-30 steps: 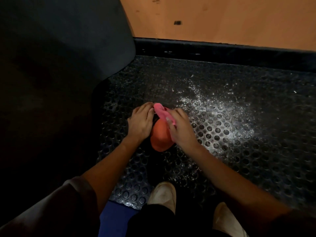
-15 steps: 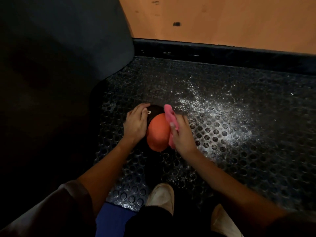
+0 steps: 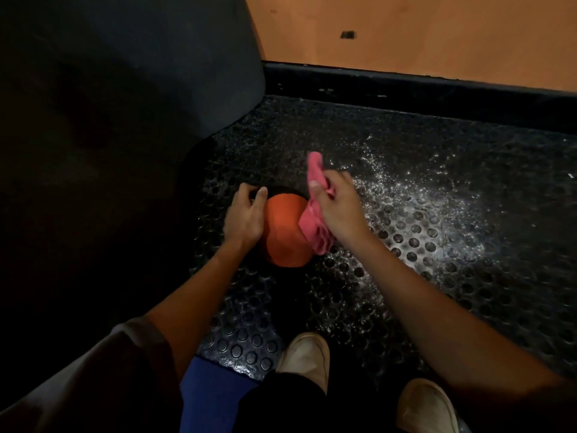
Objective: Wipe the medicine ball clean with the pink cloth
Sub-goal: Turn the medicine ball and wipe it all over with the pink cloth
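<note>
An orange and black medicine ball [image 3: 285, 228] rests on the studded black rubber floor mat [image 3: 406, 307] in front of me. My left hand [image 3: 245, 215] is cupped against the ball's left side and steadies it. A bunched pink cloth [image 3: 313, 214] is gripped in my right hand [image 3: 338, 206], its lower folds lying against the ball's right side while one end sticks up above my fingers. The ball's far top is black and mostly in shadow.
White powder [image 3: 437, 207] is scattered over the mat to the right of the ball. A dark padded bulk [image 3: 125, 104] fills the left. A black raised edge [image 3: 406, 85] and orange floor [image 3: 421, 32] lie beyond. My two pale shoes [image 3: 307, 357] stand at the bottom.
My right hand has dragged the cloth from the ball's top down and over to its right side. The ball has rolled, showing more orange, with the left hand still on it.
</note>
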Tool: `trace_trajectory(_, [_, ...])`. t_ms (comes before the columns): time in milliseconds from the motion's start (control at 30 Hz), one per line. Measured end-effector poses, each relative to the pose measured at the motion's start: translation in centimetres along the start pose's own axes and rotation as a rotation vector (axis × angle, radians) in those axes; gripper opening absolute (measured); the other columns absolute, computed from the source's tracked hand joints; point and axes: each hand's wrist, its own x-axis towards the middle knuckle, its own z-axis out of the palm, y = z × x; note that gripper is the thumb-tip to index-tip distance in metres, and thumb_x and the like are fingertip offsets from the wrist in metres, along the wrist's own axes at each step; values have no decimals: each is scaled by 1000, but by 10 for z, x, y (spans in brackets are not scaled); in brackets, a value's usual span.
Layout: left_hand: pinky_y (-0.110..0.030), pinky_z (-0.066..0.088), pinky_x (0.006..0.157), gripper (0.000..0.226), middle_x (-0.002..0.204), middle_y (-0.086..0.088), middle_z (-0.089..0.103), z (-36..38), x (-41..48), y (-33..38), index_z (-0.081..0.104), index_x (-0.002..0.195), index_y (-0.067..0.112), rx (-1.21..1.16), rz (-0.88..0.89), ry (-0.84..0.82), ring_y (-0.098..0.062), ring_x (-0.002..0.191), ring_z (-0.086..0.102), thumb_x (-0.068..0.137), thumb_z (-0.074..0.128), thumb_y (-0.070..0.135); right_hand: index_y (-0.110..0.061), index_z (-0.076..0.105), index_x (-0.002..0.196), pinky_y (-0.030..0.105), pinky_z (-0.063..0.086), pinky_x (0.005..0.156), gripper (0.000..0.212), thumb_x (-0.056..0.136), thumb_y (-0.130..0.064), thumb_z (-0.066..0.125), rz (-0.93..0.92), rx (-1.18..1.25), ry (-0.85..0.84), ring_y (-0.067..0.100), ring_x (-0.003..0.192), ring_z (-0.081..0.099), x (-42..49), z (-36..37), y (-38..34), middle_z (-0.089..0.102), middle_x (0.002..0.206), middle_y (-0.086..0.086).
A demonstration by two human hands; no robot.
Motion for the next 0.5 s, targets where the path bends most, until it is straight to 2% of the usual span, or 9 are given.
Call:
trace_trajectory(67, [-41, 44, 89, 33, 115, -8, 63, 3, 1, 3, 55, 111, 20, 42, -2, -10, -27, 106, 58, 99, 42, 47, -16, 59, 122, 13, 43, 77, 30, 96, -30, 53, -150, -104, -114, 4, 91, 50, 2, 13, -7, 46, 107, -3])
trace_trajectory(133, [-43, 44, 87, 32, 112, -6, 63, 4, 0, 5, 55, 107, 22, 43, 7, -23, -26, 103, 58, 97, 42, 49, -20, 58, 127, 30, 47, 86, 33, 96, -31, 54, -281, -244, -202, 16, 102, 51, 4, 24, -1, 47, 112, -4])
trace_trajectory(167, [-42, 44, 87, 31, 112, -6, 63, 3, 0, 5, 56, 107, 21, 29, 9, -19, -26, 103, 58, 97, 43, 48, -20, 56, 128, 33, 46, 88, 34, 96, -29, 52, -296, -268, -209, 19, 105, 50, 4, 26, 6, 48, 115, -3])
trace_trajectory(233, [-37, 41, 83, 30, 113, -6, 63, -2, 2, 2, 57, 110, 19, -5, -8, -11, -25, 103, 58, 98, 45, 44, -15, 52, 131, 33, 43, 88, 33, 100, -25, 46, -207, -215, -156, 19, 107, 50, -3, 24, 21, 48, 118, 2])
trace_trajectory(300, [-34, 37, 81, 28, 108, -3, 61, -8, 3, 2, 56, 110, 18, -55, -59, -24, -22, 101, 55, 100, 45, 41, -11, 48, 126, 28, 39, 80, 28, 102, -23, 41, -55, -135, -113, 12, 99, 48, -22, 20, 34, 47, 115, 4])
trace_trajectory(400, [-34, 38, 82, 26, 99, 1, 58, -10, 3, 4, 55, 108, 19, -102, -79, -47, -19, 97, 54, 100, 45, 41, -14, 38, 103, 25, 33, 70, 4, 103, -18, 38, 151, 74, -80, 2, 81, 41, -53, 29, 44, 39, 94, -6])
trace_trajectory(500, [-35, 40, 82, 27, 95, 1, 57, -12, 5, 1, 56, 108, 17, -117, -86, -57, -19, 94, 54, 100, 45, 41, -19, 35, 90, 26, 35, 67, 14, 102, -13, 40, 343, 225, -27, 10, 80, 42, -66, 37, 47, 39, 86, -5])
